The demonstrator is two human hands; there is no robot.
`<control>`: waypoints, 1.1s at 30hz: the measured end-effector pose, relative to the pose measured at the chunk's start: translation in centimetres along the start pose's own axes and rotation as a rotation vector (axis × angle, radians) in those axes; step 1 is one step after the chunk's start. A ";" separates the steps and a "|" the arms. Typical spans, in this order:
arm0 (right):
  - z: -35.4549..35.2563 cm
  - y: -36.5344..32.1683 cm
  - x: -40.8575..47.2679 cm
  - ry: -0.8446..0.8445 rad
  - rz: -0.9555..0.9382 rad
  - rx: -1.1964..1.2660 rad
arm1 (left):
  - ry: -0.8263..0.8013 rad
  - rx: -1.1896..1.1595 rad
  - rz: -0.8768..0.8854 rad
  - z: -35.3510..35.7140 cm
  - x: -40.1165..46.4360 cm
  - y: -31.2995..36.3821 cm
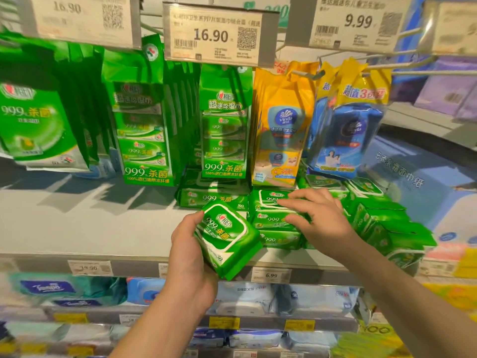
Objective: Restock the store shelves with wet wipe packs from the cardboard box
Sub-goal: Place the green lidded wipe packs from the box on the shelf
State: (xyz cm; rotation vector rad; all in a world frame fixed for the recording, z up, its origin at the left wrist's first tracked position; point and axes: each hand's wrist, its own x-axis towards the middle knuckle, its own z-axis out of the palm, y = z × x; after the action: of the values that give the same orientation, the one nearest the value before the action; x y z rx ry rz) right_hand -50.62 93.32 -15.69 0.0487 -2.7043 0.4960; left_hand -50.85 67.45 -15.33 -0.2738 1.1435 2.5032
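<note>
A supermarket aisle fills the view: a grey shelf [85,228] at chest height, pegs above it hung with green multipacks [144,130], a yellow Vinda pack [278,125] and a blue Vinda pack [346,135], and price tags [214,34] clipped along the rail reading 16.90 and 9.99. Lower shelves hold blue and white wipe packs, blurred. The cardboard box is not in view.

The left hand [188,257] grips a green wet wipe pack [227,239] from below and behind, thumb along its near-left edge, holding it tilted over the front lip of the shelf, just left of a stack of like packs [273,220]. The right hand [320,218] lies on that stack with fingers spread and nearly straight, fingertips on the top pack's lid and on the front face of the pack below it; it holds nothing, and seems to be steadying or squaring the pile. More green packs [382,218] lie jumbled to the right, and another pack [214,197] sits flat behind the held one.

The step in hand looks like placement: one pack is brought to the shelf while the pile is being tidied. Next, the held pack needs to be levelled, its label turned to the front, and set either on top of the stack or on the bare shelf just left of it. The stack is already three high, so adding on top risks a slide; the right hand would have to lift clear first.
</note>
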 end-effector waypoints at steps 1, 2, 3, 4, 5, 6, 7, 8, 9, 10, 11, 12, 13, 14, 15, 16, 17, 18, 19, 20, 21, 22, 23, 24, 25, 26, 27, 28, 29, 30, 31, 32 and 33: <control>0.1 0.1 0.0 -0.004 0.000 -0.002 | 0.022 0.003 -0.003 0.2 0.0 -0.2; 0.2 0.1 -0.1 -0.003 0.010 -0.007 | 0.038 -0.004 -0.001 0.3 0.1 -0.3; 0.1 -0.1 -0.2 0.009 0.026 -0.015 | 0.045 0.000 0.004 0.6 0.0 -0.4; 0.0 -0.4 -0.3 0.041 0.038 -0.012 | 0.047 0.005 0.017 0.8 0.1 -0.4; -0.4 -0.9 -0.7 0.085 0.035 0.008 | 0.048 0.008 0.038 1.0 0.1 -0.5; -0.8 -1.7 -1.1 0.130 0.018 0.057 | 0.049 -0.002 0.058 1.2 0.2 -0.5; -1.5 -2.7 -1.6 0.161 0.000 0.127 | 0.047 -0.011 0.068 1.6 0.0 -0.6; -2.3 -3.8 -2.1 0.172 -0.012 0.209 | 0.034 -0.011 0.072 1.9 -0.2 -0.7; -3.2 -4.9 -2.6 0.146 -0.005 0.279 | 0.015 0.005 0.073 2.4 -0.4 -1.0; -4.1 -5.9 -3.0 0.086 0.016 0.315 | 0.000 0.030 0.078 2.7 -0.7 -1.4; -5.0 -6.8 -3.4 -0.017 0.049 0.303 | -0.012 0.052 0.080 3.2 -1.0 -1.8; -5.6 -7.4 -3.8 -0.139 0.081 0.253 | -0.025 0.070 0.079 3.6 -1.3 -2.2; -6.0 -7.9 -4.1 -0.248 0.102 0.180 | -0.040 0.080 0.075 4.1 -1.6 -2.7; -6.3 -8.2 -4.3 -0.321 0.109 0.114 | -0.056 0.076 0.069 4.6 -2.0 -3.2; -6.4 -8.4 -4.4 -0.359 0.113 0.061 | -0.072 0.062 0.055 5.1 -2.3 -3.7; -6.3 -8.3 -4.5 -0.367 0.118 0.036 | -0.088 0.043 0.037 5.6 -2.6 -4.2; -6.1 -7.9 -4.5 -0.355 0.118 0.036 | -0.108 0.027 0.022 6.1 -2.9 -4.5; -6.0 -7.5 -4.5 -0.327 0.117 0.057 | -0.134 0.019 0.008 6.5 -3.1 -4.8; -6.1 -6.9 -4.5 -0.297 0.119 0.082 | -0.163 0.020 -0.002 6.8 -3.2 -5.0; -6.4 -6.2 -4.6 -0.258 0.119 0.115 | -0.190 0.032 0.000 7.1 -3.2 -5.2; -6.8 -5.4 -4.6 -0.230 0.123 0.138 | -0.206 0.060 0.016 7.2 -2.9 -5.3; -7.4 -4.6 -4.5 -0.220 0.131 0.143 | -0.199 0.095 0.047 7.2 -2.5 -5.2; -8.0 -3.6 -4.4 -0.216 0.132 0.109 | -0.167 0.131 0.091 7.0 -1.9 -5.1; -8.6 -2.5 -4.2 -0.208 0.123 0.050 | -0.125 0.166 0.147 6.8 -1.3 -4.8; -9.1 -1.4 -4.0 -0.201 0.100 -0.011 | -0.082 0.193 0.204 6.4 -0.6 -4.5; -9.4 -0.3 -3.6 -0.201 0.068 -0.059 | -0.045 0.208 0.254 6.0 0.1 -4.2; -9.7 0.6 -3.3 -0.224 0.058 -0.092 | -0.009 0.216 0.295 5.6 0.8 -3.9; -9.9 1.3 -3.0 -0.255 0.065 -0.109 | 0.024 0.222 0.325 5.1 1.6 -3.6; -10.1 1.9 -2.7 -0.281 0.075 -0.127 | 0.049 0.234 0.345 4.6 2.3 -3.5; -10.1 2.5 -2.2 -0.298 0.075 -0.139 | 0.065 0.254 0.354 4.3 3.0 -3.5; -10.1 2.8 -1.8 -0.320 0.082 -0.157 | 0.071 0.283 0.355 4.1 3.5 -3.5; -10.0 3.0 -1.4 -0.339 0.078 -0.175 | 0.078 0.316 0.351 4.0 4.0 -3.7; -9.8 3.2 -1.0 -0.355 0.072 -0.199 | 0.085 0.346 0.346 3.8 4.5 -3.8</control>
State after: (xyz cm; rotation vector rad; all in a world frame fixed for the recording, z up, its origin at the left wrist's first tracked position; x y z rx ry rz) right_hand -46.41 99.70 -8.68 -0.0174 -3.0994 0.2547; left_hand -53.47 73.75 -16.98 -0.0925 1.7600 2.5319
